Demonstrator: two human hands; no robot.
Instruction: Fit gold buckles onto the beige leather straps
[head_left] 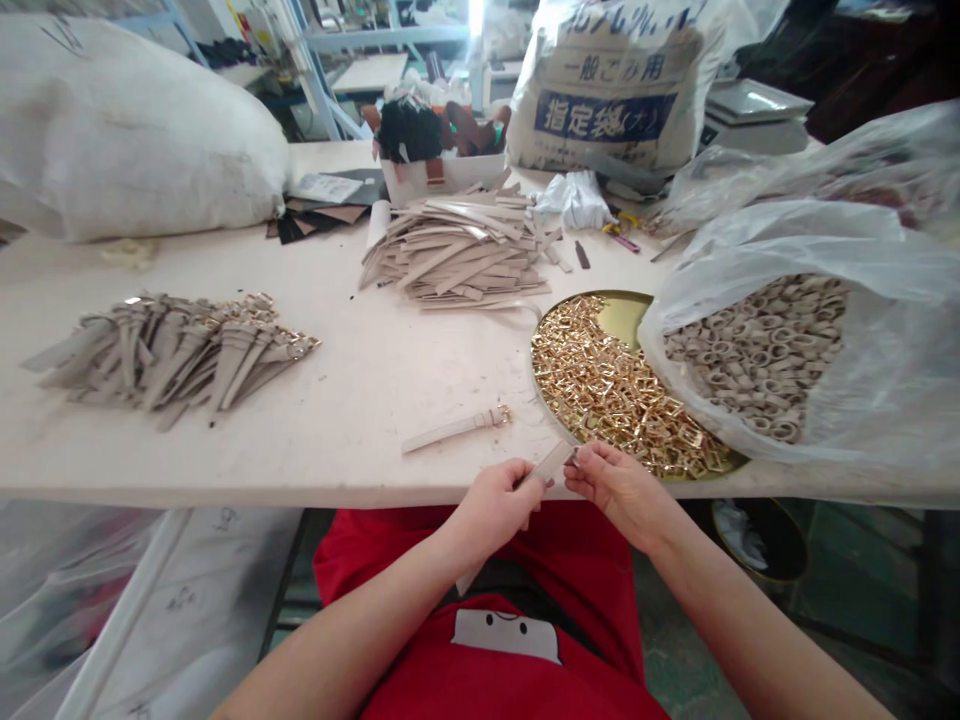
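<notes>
My left hand [508, 497] is closed around a beige strap [553, 461] just over the table's front edge. At the strap's far end, my right hand [611, 487] pinches with thumb and fingers; a small buckle may be between them, but it is too hidden to tell. Just beyond my hands lies a single strap with a gold buckle [459, 428]. A round gold tray [624, 312] heaped with small gold buckles [600, 370] stands close beyond my right hand. Right of it, a clear plastic bag [712, 240] holds many small beige loops [757, 350].
Finished-looking buckled straps [187, 350] are piled at the left. Loose strap strips [465, 245] lie stacked at the back middle, before a white box [442, 175]. A large white sack [135, 130], a printed bag [607, 90] and a scale [754, 115] stand along the back.
</notes>
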